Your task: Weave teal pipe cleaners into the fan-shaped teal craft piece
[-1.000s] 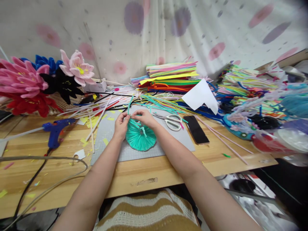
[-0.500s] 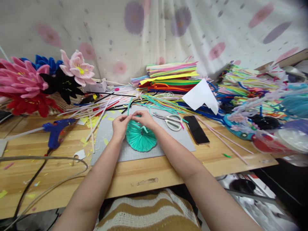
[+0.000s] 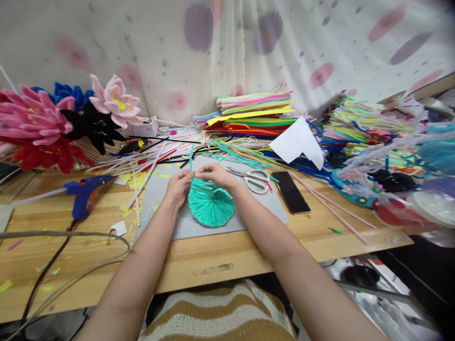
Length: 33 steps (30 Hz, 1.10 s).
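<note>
A teal pleated disc of pipe cleaners (image 3: 212, 208) lies over a grey cutting mat (image 3: 261, 208). Its upper left edge is pinched by my left hand (image 3: 179, 188), whose thumb and fingertips are pressed together. Close against it, my right hand (image 3: 215, 175) is also closed on the disc's upper edge, fingertips nearly touching the left ones. A teal pipe cleaner (image 3: 192, 157) sticks up from between the hands. Where exactly it joins the disc is hidden by the fingers. To the right of my right hand lie scissors (image 3: 256, 181) with pale handles.
A phone (image 3: 291, 192) lies right of the mat, with a cut white paper (image 3: 299, 142) behind. A blue glue gun (image 3: 83, 193) and its cable lie left. Bundled pipe cleaners (image 3: 254, 113) are stacked at the back. Fuzzy flowers (image 3: 115, 102) stand back left.
The disc has shifted slightly right and toward me and shows more of its folded upper part. Both hands have moved a little, with fingertips still together at its edge.
</note>
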Motion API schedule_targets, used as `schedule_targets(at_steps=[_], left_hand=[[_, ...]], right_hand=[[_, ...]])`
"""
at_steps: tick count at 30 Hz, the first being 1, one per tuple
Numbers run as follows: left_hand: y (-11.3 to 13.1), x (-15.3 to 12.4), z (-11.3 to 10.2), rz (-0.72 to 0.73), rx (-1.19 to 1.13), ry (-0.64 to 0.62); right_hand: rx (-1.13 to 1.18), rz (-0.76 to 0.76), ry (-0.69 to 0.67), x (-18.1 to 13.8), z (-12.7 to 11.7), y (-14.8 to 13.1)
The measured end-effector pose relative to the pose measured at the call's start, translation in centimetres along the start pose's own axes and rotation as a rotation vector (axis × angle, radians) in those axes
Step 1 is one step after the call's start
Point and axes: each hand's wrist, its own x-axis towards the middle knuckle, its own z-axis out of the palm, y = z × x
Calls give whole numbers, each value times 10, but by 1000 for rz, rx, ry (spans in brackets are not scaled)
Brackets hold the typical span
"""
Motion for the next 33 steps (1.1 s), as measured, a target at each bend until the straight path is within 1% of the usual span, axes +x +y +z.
schedule_targets(at_steps=[3, 7, 9, 12, 14, 16, 18, 19, 21, 22, 24, 28, 30, 33], left_hand=[[-2, 1, 0, -12, 13, -6], [-5, -1, 2, 13, 42, -33], [-7, -2, 4, 36, 45, 5], [-8, -2, 5, 43, 52, 86], [-8, -1, 3, 34, 51, 126], [-6, 1, 1, 38, 46, 150], [-4, 3, -2, 44, 38, 161], [-3, 4, -2, 45, 34, 166], [-1, 5, -3, 35, 25, 175], [-1, 6, -4, 27, 21, 176], [0, 6, -4, 14, 27, 161], [-4, 5, -6, 56, 107, 107], [-7, 5, -8, 78, 146, 124], [-9, 6, -9, 67, 161, 165]], right_hand=[[-2, 24, 19, 0, 0, 0], [31, -12, 113, 6, 0, 9], [6, -62, 136, 9, 0, 12], [-164, -162, 172, 7, -8, 11], [-313, -226, 261, -1, -24, 9], [-482, -224, 376, -15, -47, 9], [-720, -141, 477, -33, -75, 14], [-854, -71, 493, -41, -88, 18], [-1058, 56, 449, -57, -109, 29], [-1129, 86, 401, -64, -116, 34], [-1190, 101, 346, -72, -124, 43], [-1208, 145, 324, -76, -126, 46], [-1212, 178, 281, -76, -124, 42], [-1239, 214, 210, -76, -122, 36]])
